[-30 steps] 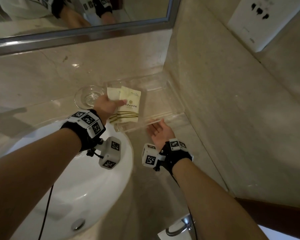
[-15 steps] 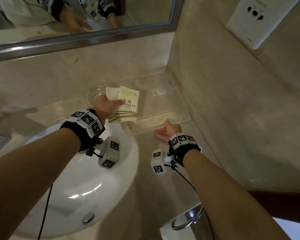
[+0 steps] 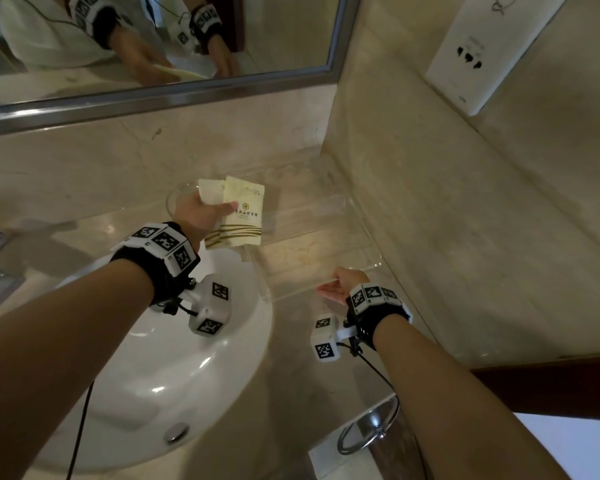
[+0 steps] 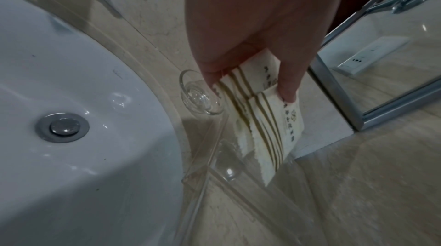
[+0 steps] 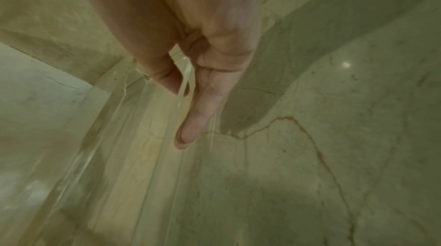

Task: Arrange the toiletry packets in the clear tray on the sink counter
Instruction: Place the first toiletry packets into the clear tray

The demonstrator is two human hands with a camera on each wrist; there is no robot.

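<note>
At the far left of the head view sits the white basin (image 3: 146,358); at about 12 o'clock from it a small glass dish (image 3: 177,199) stands on the counter (image 3: 84,174). Just right of the dish, the left hand (image 3: 201,216) pinches a small fan of cream toiletry packets (image 3: 241,216) between thumb and fingers. They hang over the left end of the clear tray (image 3: 326,209), not yet laid down. The packets' long axis runs roughly 12 to 6 o'clock, across the tray's length; the tray's bare floor lies toward 3 o'clock from this hand, which is much the nearer one for placing. Further right, the right hand (image 3: 340,289) grips the tray's near rim at about 5 o'clock, thumb (image 5: 167,78) inside and fingers (image 5: 203,110) outside the wall. A second earlier that hand lay palm-up and slack beside the rim; it has since turned over and taken hold, while the left has kept its packets almost in place.
</note>
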